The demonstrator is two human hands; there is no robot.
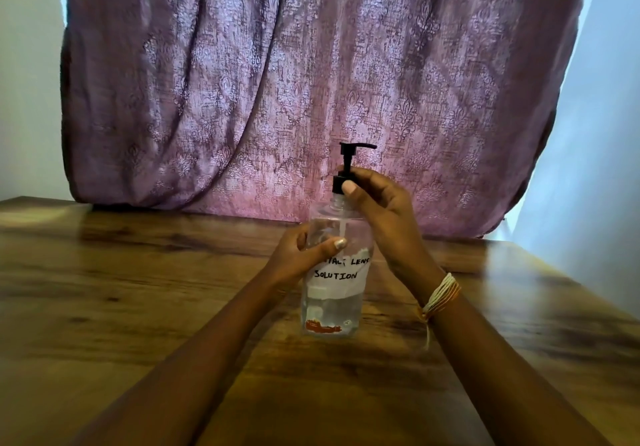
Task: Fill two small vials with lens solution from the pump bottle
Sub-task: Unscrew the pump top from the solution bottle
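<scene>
I see the clear plastic pump bottle with a black pump head standing upright on the brown wooden bench, between my two hands. My left hand is wrapped around its body, thumb across the white handwritten label (it reads "solution"). My right hand, just above the left, pinches the black collar under the nozzle. A purple patterned curtain hangs beyond both hands.
</scene>
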